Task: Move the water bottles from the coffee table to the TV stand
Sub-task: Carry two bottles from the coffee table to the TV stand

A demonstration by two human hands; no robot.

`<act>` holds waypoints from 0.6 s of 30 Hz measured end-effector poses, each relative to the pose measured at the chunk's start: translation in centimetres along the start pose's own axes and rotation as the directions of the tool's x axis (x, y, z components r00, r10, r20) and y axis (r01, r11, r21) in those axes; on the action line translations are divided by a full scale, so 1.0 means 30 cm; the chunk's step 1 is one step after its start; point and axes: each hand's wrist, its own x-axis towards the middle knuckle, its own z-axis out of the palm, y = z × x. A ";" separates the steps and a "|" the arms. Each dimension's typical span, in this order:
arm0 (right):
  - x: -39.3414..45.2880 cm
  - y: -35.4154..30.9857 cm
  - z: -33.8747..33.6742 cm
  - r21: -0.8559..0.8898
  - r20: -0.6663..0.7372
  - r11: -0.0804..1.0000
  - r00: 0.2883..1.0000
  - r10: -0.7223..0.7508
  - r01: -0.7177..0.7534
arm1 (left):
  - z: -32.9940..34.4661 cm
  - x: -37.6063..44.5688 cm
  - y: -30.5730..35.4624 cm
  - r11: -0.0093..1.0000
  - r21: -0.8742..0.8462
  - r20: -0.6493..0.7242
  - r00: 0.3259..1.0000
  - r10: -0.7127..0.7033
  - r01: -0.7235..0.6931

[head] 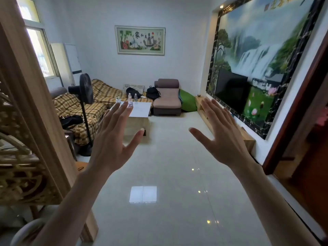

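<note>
- Basically at step zero: I read this as the start, nothing picked up yet.
- Left hand (113, 139) is raised, fingers spread, holding nothing.
- Right hand (221, 137) is the same: splayed flat, back toward the camera, nothing in it.
- Water bottles (132, 98) stand on the white coffee table (142, 109) at the far end of the room, well apart from both hands. I count two clearly, a third further left by the sofa edge, possibly a fourth.
- TV stand (201, 105) runs low along the right wall under the TV (230, 89); its top looks mostly bare from here.
- Next move, as I judge it: cross the tiled floor (168, 174) to the table, then close one hand round each bottle body, upright grip.
- Standing fan (86, 91) sits near the table's left side, so approach from the right looks cleaner.
- Hard to read: left fingertips overlap the table's near edge and one bottle, so the count is shaky.
- Can't tell fill level or whether caps are on; too small.
- Right hand covers part of the stand; its near end is partly hidden.
</note>
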 end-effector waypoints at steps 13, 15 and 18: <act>0.360 0.357 0.373 0.045 0.030 0.998 0.999 0.034 -0.035 | 0.502 0.364 -0.216 0.999 0.026 0.047 0.998 -0.042 0.041; 0.438 0.438 0.429 0.050 0.033 0.998 0.999 0.030 -0.032 | 0.595 0.457 -0.242 0.999 0.031 0.054 0.998 -0.038 0.036; 0.561 0.549 0.514 0.056 0.028 0.998 0.999 0.023 -0.025 | 0.729 0.573 -0.284 0.998 0.053 0.065 0.997 -0.033 0.030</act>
